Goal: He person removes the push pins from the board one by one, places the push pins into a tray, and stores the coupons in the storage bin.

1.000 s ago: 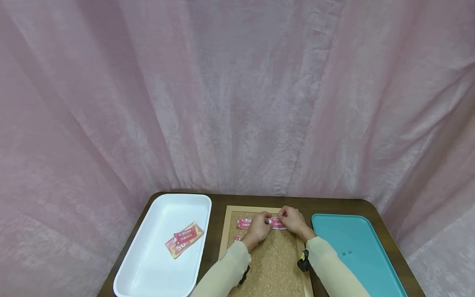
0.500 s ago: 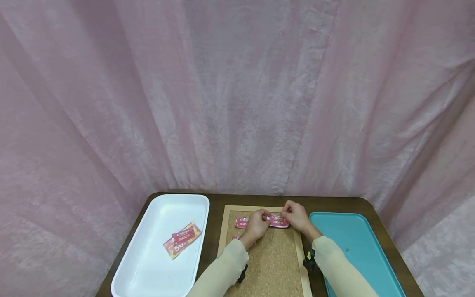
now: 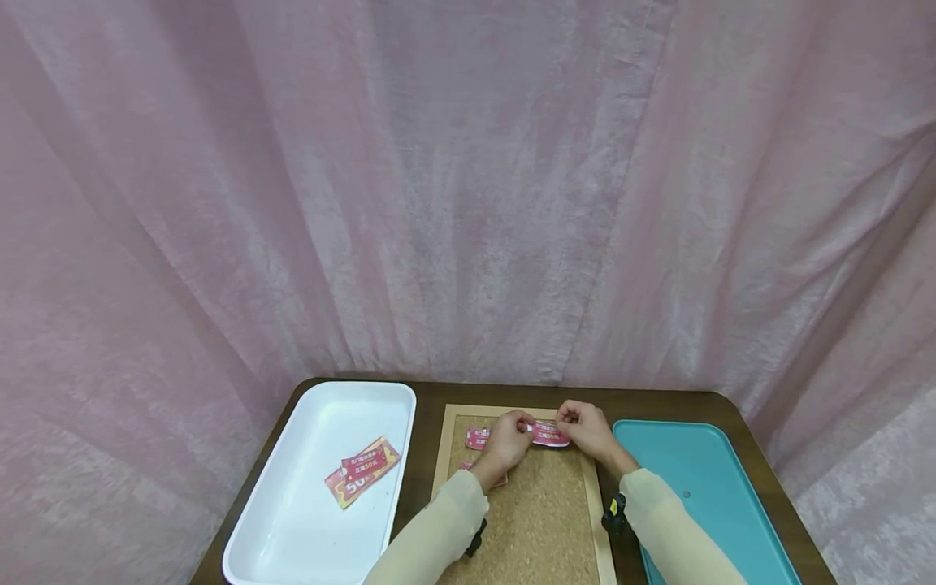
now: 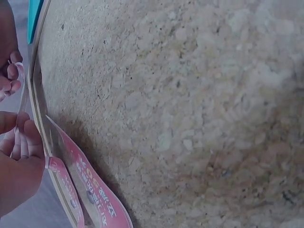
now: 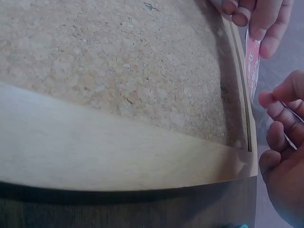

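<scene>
A pink coupon lies over the top of the framed cork board. My left hand pinches its left end between thumb and fingers. At the upper right corner, the curled fingers of my right hand pinch the coupon's other end; in the right wrist view, the coupon's strip spans between both hands. Another pink coupon is fixed to the board's upper left, and a third coupon below it is partly hidden by my left wrist. In the left wrist view, a coupon bears a small round pin.
A white tray at the left holds overlapping coupons. To the right, partly under my right sleeve, lies a teal tray with a tiny clear piece. A pink curtain hangs behind the dark table.
My right hand has shifted slightly right toward the coupon's end, uncovering more of its print. My left hand keeps its hold at the left end. My right sleeve covers more of the teal tray.
</scene>
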Tool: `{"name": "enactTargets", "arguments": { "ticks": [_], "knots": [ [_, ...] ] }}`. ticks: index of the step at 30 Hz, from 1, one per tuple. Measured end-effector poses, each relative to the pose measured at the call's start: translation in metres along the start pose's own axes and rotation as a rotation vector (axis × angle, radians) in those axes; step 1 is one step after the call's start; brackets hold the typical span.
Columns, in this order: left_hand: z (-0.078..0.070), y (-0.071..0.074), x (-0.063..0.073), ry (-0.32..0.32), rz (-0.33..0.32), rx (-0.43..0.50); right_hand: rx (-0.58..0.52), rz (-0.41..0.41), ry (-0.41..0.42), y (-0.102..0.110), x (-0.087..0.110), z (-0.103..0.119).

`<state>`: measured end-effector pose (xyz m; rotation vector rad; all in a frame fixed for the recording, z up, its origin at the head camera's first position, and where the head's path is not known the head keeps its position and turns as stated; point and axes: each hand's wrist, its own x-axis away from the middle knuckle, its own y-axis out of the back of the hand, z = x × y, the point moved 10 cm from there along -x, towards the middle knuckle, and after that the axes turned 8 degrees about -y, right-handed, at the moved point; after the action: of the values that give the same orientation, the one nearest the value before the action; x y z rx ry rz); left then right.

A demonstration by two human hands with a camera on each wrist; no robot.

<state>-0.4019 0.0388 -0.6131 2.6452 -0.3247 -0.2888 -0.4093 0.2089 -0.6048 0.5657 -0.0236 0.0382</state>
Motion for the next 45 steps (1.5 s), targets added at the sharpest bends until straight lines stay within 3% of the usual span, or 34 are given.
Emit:
{"name": "enactTargets", "arguments": {
  "ticks": [11,17,29,38,45],
  "knots": [
    [-0.003,0.01,0.0,-0.03,-0.034,-0.02,-0.006,-0.072,-0.04,0.011,0.007,-0.009],
    [-0.009,0.02,-0.001,-0.048,-0.041,-0.007,-0.015,-0.126,-0.017,0.022,0.009,-0.005],
    [-0.016,0.033,0.002,-0.048,-0.012,0.015,0.002,-0.118,0.011,0.033,0.008,-0.007],
    [-0.015,0.047,0.002,-0.044,-0.01,-0.024,0.01,-0.1,0.039,0.038,0.01,-0.007],
    [-0.018,0.06,0.005,-0.041,-0.033,0.039,0.012,-0.062,0.037,0.04,0.013,-0.008]
  ]
}}
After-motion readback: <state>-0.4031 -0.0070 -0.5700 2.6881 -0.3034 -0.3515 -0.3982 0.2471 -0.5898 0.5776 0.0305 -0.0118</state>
